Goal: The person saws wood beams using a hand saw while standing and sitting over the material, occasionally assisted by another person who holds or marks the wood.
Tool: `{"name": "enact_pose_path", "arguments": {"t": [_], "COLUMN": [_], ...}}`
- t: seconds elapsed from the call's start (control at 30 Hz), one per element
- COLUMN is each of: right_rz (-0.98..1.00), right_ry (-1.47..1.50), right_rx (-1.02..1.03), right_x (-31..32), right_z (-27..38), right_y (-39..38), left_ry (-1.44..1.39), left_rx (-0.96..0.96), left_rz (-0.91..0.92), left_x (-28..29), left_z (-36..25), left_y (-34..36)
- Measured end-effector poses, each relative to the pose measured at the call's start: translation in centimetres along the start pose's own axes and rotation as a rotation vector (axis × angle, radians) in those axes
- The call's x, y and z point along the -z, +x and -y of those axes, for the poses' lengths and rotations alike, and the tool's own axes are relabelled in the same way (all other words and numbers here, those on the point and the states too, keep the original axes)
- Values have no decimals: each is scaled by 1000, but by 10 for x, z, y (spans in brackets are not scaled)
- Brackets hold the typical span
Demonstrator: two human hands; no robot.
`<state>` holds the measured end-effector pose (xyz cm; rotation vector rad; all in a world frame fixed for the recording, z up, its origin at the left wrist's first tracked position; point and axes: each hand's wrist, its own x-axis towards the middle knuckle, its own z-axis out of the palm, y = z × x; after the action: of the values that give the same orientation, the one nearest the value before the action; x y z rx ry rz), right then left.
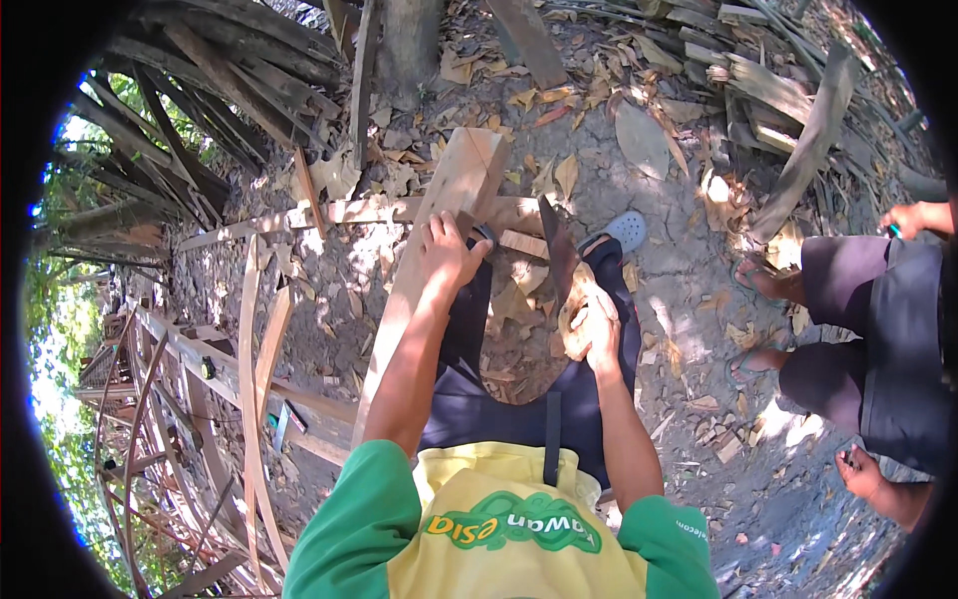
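Observation:
A long squared wooden beam (pixel 461 170) slants from beside my left side to the ground ahead, across another plank (pixel 374 212) lying crosswise. My left hand (pixel 451 252) grips the beam near its far end, fingers over the top face and thumb at the right edge. In my right hand (pixel 599 321) is the wooden handle of a handsaw (pixel 561 245), held to the right of the beam. Its dark blade points up and away, apart from the beam. A short wood piece (pixel 524 244) lies between the beam and the blade.
Another person (pixel 848 339) sits at the right, hands apart from mine. Curved wood strips (pixel 249 339) and a long timber (pixel 309 409) with small tools lie at the left. Stacked boards (pixel 778 90) stand far right, a tree trunk (pixel 409 45) ahead. Dry leaves cover the dirt.

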<state>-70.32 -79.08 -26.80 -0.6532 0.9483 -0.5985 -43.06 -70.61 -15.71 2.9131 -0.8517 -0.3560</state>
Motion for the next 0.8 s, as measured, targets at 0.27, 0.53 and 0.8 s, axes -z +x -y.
{"name": "enact_pose_path", "arguments": {"t": [0.27, 0.53, 0.8], "right_rz": [221, 20, -161], "right_ry": [415, 540, 550], "right_rx": [-101, 61, 55], "right_x": [15, 8, 39], "right_z": [24, 79, 69], "right_y": [-53, -169, -174], "left_ry": [-307, -204, 641], "left_rx": [-253, -348, -684], "left_rz": [-208, -154, -71], "left_x": [38, -1, 0], "left_z": [73, 33, -72], "left_y": [-50, -132, -1]}}
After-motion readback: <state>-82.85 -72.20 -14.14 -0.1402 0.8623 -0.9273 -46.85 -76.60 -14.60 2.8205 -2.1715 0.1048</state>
